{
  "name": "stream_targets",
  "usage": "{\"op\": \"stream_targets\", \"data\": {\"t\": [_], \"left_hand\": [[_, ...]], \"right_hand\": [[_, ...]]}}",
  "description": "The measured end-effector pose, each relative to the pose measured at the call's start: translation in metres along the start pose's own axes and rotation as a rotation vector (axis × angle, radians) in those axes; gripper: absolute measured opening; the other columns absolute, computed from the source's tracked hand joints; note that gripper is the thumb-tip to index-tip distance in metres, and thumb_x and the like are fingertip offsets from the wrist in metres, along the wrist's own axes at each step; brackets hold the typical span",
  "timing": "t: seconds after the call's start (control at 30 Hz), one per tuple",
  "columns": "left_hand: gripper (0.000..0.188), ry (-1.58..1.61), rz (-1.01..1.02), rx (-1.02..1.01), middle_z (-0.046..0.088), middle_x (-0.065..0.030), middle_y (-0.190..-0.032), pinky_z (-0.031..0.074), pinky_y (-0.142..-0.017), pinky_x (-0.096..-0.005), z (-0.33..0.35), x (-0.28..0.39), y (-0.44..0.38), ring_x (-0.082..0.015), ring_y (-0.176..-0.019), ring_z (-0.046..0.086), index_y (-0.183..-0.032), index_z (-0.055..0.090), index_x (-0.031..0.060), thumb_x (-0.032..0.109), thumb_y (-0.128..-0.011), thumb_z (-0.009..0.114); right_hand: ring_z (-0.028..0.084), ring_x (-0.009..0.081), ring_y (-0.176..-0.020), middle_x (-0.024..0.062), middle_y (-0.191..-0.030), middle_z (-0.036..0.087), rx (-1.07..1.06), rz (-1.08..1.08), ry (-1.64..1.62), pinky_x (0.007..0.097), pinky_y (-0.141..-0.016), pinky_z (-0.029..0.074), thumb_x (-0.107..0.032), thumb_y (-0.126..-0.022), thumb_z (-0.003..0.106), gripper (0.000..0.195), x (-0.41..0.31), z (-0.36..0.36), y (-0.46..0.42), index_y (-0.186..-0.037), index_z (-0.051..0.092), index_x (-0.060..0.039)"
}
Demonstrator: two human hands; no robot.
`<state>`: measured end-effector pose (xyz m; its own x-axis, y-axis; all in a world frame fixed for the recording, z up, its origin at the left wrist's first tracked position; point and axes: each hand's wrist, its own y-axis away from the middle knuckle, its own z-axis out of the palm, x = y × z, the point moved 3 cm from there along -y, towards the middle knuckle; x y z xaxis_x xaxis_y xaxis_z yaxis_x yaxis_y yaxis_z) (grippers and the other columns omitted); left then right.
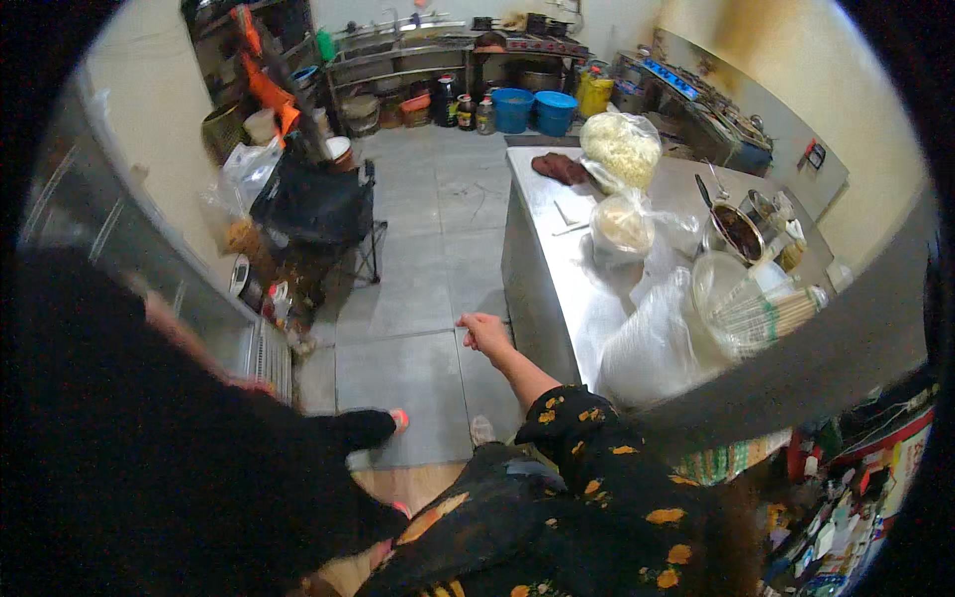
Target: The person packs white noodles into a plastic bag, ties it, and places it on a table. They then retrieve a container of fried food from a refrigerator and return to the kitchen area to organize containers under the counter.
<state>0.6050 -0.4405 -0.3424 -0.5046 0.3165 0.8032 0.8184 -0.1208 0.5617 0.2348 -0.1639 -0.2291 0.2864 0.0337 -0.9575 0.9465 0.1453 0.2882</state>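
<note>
My right hand (485, 336) hangs over the grey tiled floor (399, 388), beside the near left corner of a steel-topped worktable (548, 246). Its fingers are loosely curled, with a gap between them, and nothing shows in them. My left hand is out of view. On the worktable lie a dark reddish cloth (558, 169) and a clear bag of pale shredded food (623, 153). Closer to me stand a bagged tub (623, 230), a blurred translucent plastic bag (653, 347) and a pack of wooden skewers (783, 313). A pot with dark contents (737, 231) is farther right.
A person in black (164, 448) is close on my left. Beyond stands a black folding chair (317, 198). Blue buckets (513, 110) and bottles line the far wall under a gas range (541, 48). A grey pillar or edge (806, 351) crosses at right.
</note>
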Motion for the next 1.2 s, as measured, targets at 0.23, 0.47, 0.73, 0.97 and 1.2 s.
{"op": "stream_targets", "data": {"t": [0.23, 0.47, 0.73, 0.97, 1.2], "left_hand": [[0.025, 0.116, -0.036, 0.156, 0.049, -0.0069, -0.08, 0.038, -0.061, -0.0277, -0.05, 0.131, -0.163, -0.0141, -0.068, 0.047, -0.098, 0.042, 0.0026, 0.023, -0.084, 0.047], [0.017, 0.174, -0.145, 0.279, 0.045, -0.005, -0.066, 0.035, -0.05, -0.026, -0.095, 0.117, -0.222, -0.0124, -0.056, 0.042, -0.084, 0.045, 0.0046, 0.021, -0.083, 0.049], [0.021, 0.207, -0.028, 0.29, 0.045, -0.0036, -0.058, 0.033, -0.043, -0.0252, -0.213, 0.271, -0.344, -0.0089, -0.048, 0.038, -0.082, 0.05, -0.0008, 0.02, -0.082, 0.051], [0.035, -0.438, 0.522, -0.085, 0.055, -0.0129, -0.099, 0.04, -0.08, -0.029, -0.158, 0.554, -0.533, -0.019, -0.091, 0.052, -0.105, 0.05, -0.0004, 0.021, -0.079, 0.054], [0.036, -0.648, 1.106, -0.351, 0.054, -0.011, -0.102, 0.037, -0.082, -0.0321, 0.03, 0.772, -0.603, -0.0239, -0.096, 0.049, -0.108, 0.049, 0.0043, 0.015, -0.075, 0.058]], "right_hand": [[0.052, 0.0129, -0.059, 0.0065, -0.071, 0.057, 0.592, -0.435, 0.315, 0.0243, -0.055, 0.042, -0.016, -0.078, 0.049, 0.023, -0.121, -0.126, -0.114, -0.095, 0.056, -0.0026], [0.044, 0.0256, -0.101, 0.009, -0.106, 0.048, 1.274, -0.484, 1.025, 0.0389, -0.087, 0.031, -0.016, -0.066, 0.058, 0.037, -0.204, -0.224, -0.095, -0.102, 0.05, -0.0117], [0.042, 0.0253, -0.102, 0.0094, -0.107, 0.046, 1.318, 0.178, 1.149, 0.0388, -0.087, 0.029, -0.031, -0.064, 0.064, 0.052, -0.171, -0.289, -0.085, -0.111, 0.048, -0.0179], [0.049, 0.0264, -0.092, 0.0102, -0.098, 0.051, 1.41, 0.227, 1.14, 0.0387, -0.079, 0.036, -0.031, -0.067, 0.061, 0.047, -0.169, -0.287, -0.095, -0.109, 0.048, -0.0134], [0.053, 0.0311, -0.087, 0.0178, -0.099, 0.054, 1.413, 0.236, 0.738, 0.0379, -0.07, 0.042, -0.029, -0.072, 0.057, 0.039, -0.143, -0.299, -0.097, -0.106, 0.05, -0.0103]]}}
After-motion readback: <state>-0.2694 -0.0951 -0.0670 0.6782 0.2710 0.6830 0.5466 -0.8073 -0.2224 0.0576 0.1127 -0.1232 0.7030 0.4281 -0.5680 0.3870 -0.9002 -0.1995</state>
